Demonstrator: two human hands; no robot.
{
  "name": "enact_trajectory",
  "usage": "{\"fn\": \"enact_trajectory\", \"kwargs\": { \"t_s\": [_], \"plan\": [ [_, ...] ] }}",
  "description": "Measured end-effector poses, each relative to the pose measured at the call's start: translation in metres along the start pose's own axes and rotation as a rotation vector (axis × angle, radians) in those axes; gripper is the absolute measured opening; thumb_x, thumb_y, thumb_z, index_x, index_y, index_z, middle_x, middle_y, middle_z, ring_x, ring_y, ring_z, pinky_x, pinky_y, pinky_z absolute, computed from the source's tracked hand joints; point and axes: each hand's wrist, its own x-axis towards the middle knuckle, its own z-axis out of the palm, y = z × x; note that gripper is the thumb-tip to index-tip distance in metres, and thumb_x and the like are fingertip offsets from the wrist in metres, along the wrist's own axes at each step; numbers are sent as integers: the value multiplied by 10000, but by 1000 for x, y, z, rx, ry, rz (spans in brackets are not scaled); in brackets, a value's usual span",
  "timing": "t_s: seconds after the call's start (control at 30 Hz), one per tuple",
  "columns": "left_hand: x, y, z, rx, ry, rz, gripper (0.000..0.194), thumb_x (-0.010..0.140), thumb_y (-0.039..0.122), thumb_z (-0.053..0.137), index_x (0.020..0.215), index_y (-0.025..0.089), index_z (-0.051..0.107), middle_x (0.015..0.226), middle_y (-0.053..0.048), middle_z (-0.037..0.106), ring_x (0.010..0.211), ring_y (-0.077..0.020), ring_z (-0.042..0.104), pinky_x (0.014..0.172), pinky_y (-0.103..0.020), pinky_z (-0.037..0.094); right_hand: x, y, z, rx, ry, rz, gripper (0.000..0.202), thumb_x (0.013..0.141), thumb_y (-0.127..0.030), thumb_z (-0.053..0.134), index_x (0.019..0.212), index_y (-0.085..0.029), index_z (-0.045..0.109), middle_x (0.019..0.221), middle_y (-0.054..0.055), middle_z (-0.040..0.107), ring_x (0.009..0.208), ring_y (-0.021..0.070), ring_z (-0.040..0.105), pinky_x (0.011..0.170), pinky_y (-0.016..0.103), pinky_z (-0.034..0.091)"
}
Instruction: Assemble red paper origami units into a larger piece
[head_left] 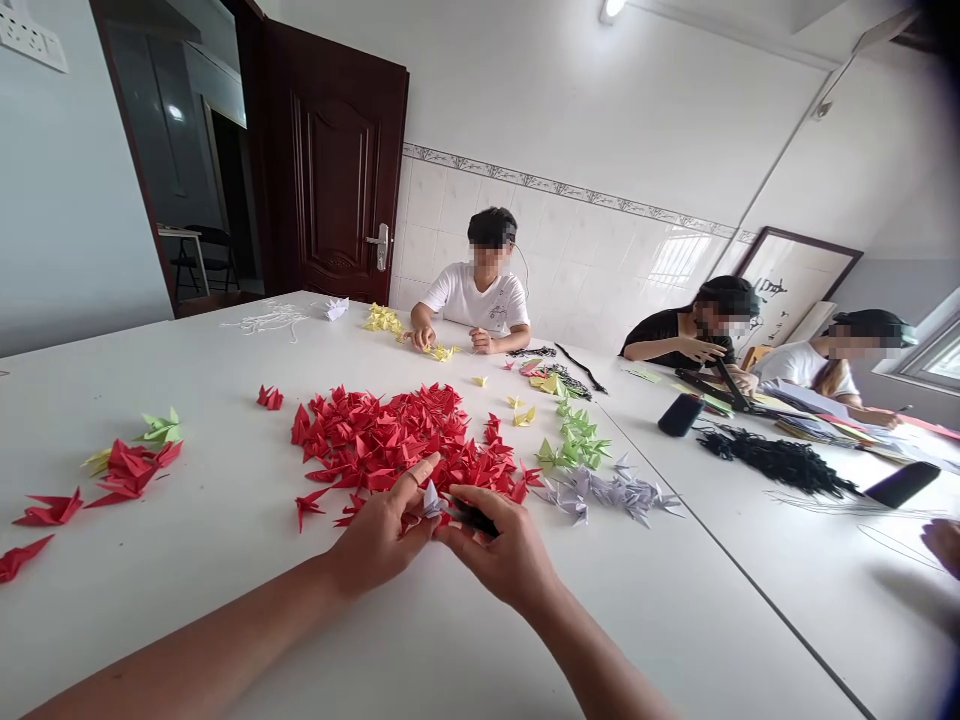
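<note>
A small pale folded paper crane is held up between the fingers of my left hand. Closed around a slim black object, my right hand meets the left one at the crane. The black object's kind is hidden by the fingers. Directly behind both hands spreads a large heap of red paper cranes. To the right of the heap lie pale lavender cranes and a row of light green cranes.
More red cranes lie at the left with a green crane. Across the white table, a person handles yellow cranes. Two other people sit at the right, near black cords and paper sheets. Another hand shows at the right edge.
</note>
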Motion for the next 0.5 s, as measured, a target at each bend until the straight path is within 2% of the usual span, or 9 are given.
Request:
{"fn": "enact_trajectory", "kwargs": {
  "t_s": [0.13, 0.27, 0.4, 0.5],
  "plan": [
    [-1, -1, 1, 92, -23, 35, 665, 808, 199, 456, 1407, 228, 169, 777, 31, 634, 673, -123, 571, 605, -232, 464, -2, 1, 6, -18, 8, -87, 213, 729, -241, 609, 935, -210, 648, 771, 11, 665, 648, 123, 565, 574, 211, 435],
    [-3, 1, 2, 122, -51, 55, 665, 825, 255, 459, 1413, 219, 151, 748, 28, 632, 642, -124, 562, 578, -222, 467, -3, 2, 8, -61, 38, -93, 166, 705, -160, 537, 824, -188, 650, 671, 9, 623, 596, 118, 522, 544, 209, 407],
    [-3, 1, 1, 106, -18, 89, 626, 838, 280, 465, 1399, 218, 197, 989, -42, 657, 850, -164, 613, 701, -257, 514, 1, 7, 3, -36, 76, -51, 130, 721, -189, 512, 771, -173, 631, 637, 3, 605, 550, 106, 494, 517, 201, 389],
    [-2, 0, -1, 139, 68, 148, 515, 840, 265, 466, 1336, 223, 334, 1144, -72, 607, 1004, -187, 590, 810, -291, 517, 8, 22, -11, -75, 197, 32, 158, 756, -265, 517, 786, -164, 635, 637, 4, 609, 550, 110, 502, 535, 207, 399]
  ]
}}
